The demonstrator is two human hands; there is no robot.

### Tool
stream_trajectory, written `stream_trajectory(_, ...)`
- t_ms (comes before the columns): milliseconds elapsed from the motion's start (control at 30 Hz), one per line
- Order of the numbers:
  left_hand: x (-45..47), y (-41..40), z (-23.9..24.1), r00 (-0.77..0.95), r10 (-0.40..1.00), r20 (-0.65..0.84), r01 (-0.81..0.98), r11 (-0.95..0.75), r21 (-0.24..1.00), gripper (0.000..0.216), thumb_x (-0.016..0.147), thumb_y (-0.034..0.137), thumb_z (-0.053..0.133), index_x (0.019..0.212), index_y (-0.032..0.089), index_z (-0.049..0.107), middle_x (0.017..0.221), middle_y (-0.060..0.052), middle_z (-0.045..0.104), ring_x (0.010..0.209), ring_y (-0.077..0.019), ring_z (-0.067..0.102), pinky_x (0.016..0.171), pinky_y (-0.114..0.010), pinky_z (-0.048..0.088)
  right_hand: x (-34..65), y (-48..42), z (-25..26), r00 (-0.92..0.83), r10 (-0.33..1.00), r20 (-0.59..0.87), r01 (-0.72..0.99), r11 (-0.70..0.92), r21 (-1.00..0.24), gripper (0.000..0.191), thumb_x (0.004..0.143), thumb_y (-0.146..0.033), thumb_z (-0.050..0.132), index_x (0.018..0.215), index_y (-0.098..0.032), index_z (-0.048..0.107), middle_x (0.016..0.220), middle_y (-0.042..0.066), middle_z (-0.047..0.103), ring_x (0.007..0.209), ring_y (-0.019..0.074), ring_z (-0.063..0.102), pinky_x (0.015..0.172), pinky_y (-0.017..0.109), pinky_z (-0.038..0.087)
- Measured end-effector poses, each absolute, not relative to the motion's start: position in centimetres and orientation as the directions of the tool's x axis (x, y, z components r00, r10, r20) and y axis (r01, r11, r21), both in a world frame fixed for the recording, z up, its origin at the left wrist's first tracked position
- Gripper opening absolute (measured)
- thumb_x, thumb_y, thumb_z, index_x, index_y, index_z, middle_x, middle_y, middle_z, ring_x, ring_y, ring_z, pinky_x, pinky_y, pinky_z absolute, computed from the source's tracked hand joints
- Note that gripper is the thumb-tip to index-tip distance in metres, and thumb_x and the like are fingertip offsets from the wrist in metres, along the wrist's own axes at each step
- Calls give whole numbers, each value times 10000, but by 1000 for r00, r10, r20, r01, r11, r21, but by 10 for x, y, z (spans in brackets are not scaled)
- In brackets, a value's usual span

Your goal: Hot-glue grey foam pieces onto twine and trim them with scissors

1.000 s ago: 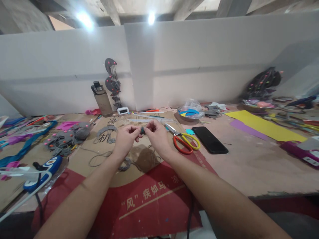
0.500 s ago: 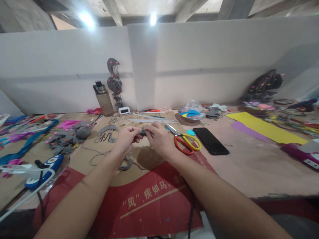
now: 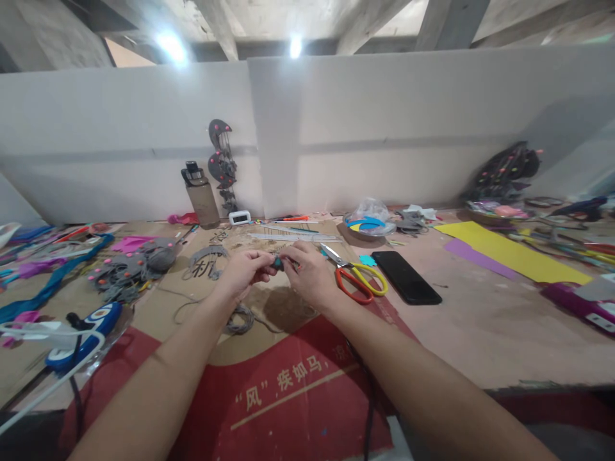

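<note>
My left hand (image 3: 246, 274) and right hand (image 3: 309, 276) are over the cardboard sheet (image 3: 298, 430), fingertips almost meeting. Thumb and forefinger on each side pinch a small dark green piece (image 3: 277, 262), which sits between the two hands; my other fingers are curled (the piece is largely covered, so its shape cannot be certified). Compared with one second ago, the view has tipped up slightly and everything appears lower. A thin line of string then visible beneath my right hand can no longer be made out. Unchanged: the coil of grey cord (image 3: 240, 319) below my left hand, the scissors (image 3: 344, 263) lying just beside my right hand, and the black phone (image 3: 406, 277) beyond them
</note>
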State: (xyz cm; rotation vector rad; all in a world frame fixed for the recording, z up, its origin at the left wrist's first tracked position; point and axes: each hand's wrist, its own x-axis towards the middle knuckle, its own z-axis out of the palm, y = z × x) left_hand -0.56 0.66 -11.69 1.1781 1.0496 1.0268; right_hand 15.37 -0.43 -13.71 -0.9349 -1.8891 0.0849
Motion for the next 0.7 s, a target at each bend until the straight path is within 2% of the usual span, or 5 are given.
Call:
stream_trajectory(200,-7,6,-114,227,967,-119,-42,132,990,112,636,215,670,607,113,636,529,-29,595,446,-59,502,412,-154,383,157,-2,-144,-302,558,773,571,755,-322,241,830,-124,456,928,-217,656,854,54,570,802,155,523,719,280,433)
stream_trajectory(433,-12,10,-114,215,957,-195,-53,211,976,53,649,160,647,637,110,640,523,-30,592,448,-64,523,399,-141,397,164,0,-146,-418,466,780,581,797,-165,288,831,-106,430,1003,-194,643,844,74,542,825,176,488,734,303,426)
stream_trajectory(700,-13,11,-112,187,953,-240,-64,255,965,70,667,125,637,603,104,621,500,-30,579,426,-60,514,411,-144,429,157,-5,-144,-521,439,732,608,793,-43,262,848,-100,404,973,-157,627,887,113,558,864,215,467,772,354,430)
